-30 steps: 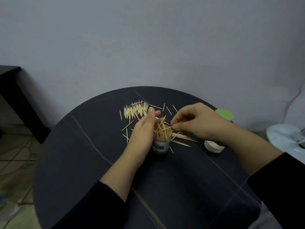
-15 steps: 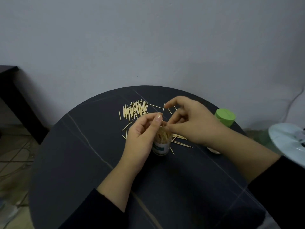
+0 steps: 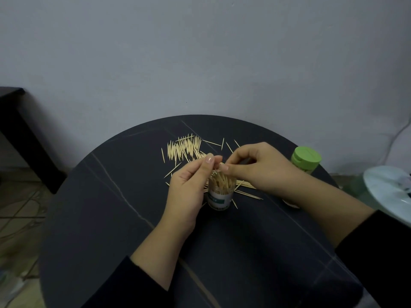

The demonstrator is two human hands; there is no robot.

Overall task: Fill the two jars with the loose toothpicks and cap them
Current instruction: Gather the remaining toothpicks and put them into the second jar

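Observation:
An open clear jar point(image 3: 219, 197) with a white and green label stands mid-table, packed with upright toothpicks. My left hand point(image 3: 189, 192) curls against its left side, thumb and forefinger pinched above the rim. My right hand point(image 3: 255, 167) hovers over the jar mouth, fingertips pinching toothpick ends right beside the left fingertips. A pile of loose toothpicks point(image 3: 184, 148) lies behind the jar, and more lie scattered under my right hand point(image 3: 246, 193). A second jar with a green cap point(image 3: 305, 160) stands at the right edge. A white lid point(image 3: 291, 204) peeks from under my right wrist.
The round dark table point(image 3: 111, 218) stands against a grey wall. A white round object point(image 3: 389, 192) sits off the table's right edge, and a dark piece of furniture point(image 3: 15, 121) stands at the left. A cable runs down the wall at the far right.
My right hand moved from the table beside the jar up over its mouth. My left thumb and forefinger rose and pinched together above the rim. The toothpicks in the jar stand straighter.

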